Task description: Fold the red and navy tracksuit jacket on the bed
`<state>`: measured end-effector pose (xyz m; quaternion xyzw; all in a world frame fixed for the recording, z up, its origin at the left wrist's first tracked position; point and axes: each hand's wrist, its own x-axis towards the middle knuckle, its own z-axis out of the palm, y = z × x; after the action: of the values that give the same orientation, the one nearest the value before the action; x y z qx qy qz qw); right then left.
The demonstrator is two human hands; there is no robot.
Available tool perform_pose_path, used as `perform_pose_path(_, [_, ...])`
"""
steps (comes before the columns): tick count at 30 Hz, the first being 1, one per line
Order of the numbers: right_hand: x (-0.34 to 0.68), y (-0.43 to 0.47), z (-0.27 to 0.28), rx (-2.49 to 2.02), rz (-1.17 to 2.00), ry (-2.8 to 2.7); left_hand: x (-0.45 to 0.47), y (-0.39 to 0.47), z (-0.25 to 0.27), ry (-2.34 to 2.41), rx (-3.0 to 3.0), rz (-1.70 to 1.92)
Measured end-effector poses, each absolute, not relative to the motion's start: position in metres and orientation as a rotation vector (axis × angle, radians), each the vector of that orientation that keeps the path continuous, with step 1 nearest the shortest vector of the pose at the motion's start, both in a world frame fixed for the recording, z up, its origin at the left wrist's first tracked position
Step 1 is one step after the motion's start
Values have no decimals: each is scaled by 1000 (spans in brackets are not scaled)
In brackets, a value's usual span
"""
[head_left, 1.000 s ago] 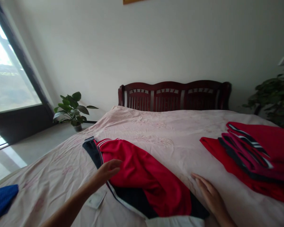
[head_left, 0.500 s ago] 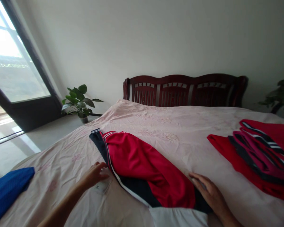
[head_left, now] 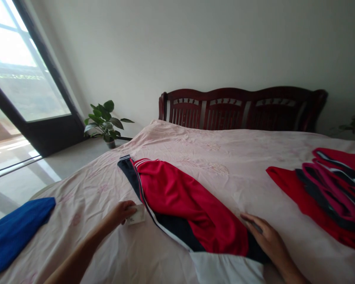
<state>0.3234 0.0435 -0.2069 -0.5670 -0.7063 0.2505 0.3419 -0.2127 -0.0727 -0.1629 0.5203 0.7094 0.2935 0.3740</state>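
Observation:
A red, navy and white track jacket [head_left: 192, 201] lies slantwise on the bedsheet, its striped cuff pointing to the far left. My left hand [head_left: 127, 211] is closed on a small white card [head_left: 137, 215] with dark print in one corner, just left of the jacket and apart from it. At the jacket's right edge, my right hand [head_left: 266, 234] has its fingers bent together. A dark grey sliver shows between its thumb and fingers; what it is I cannot make out.
A blue garment [head_left: 19, 228] lies at the left. Folded red, pink and dark clothes [head_left: 328, 197] are piled at the right. Beyond the pink bedsheet [head_left: 248, 157] stands a dark wooden headboard [head_left: 225, 108]. A potted plant [head_left: 106, 122] is beside a glass door [head_left: 44, 90].
My left hand has drawn back slightly from the jacket's edge, and the white card now shows clearly in its fingers. My right hand stays at the jacket's right edge. The view has shifted a little.

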Motion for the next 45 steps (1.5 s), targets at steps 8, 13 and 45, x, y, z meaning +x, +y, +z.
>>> perform_pose_path(8, [323,45,-207,-1513,677,-1815,-194,-61,-168,1615,1139,971])
perform_pose_path(13, [325,47,-211,-1498,641,-1821,-193,-56,-163,1581,1104,1063])
perform_pose_path(45, [336,58,-230,-1492,696,-1813,-218,-44,-128,1577,1433,894])
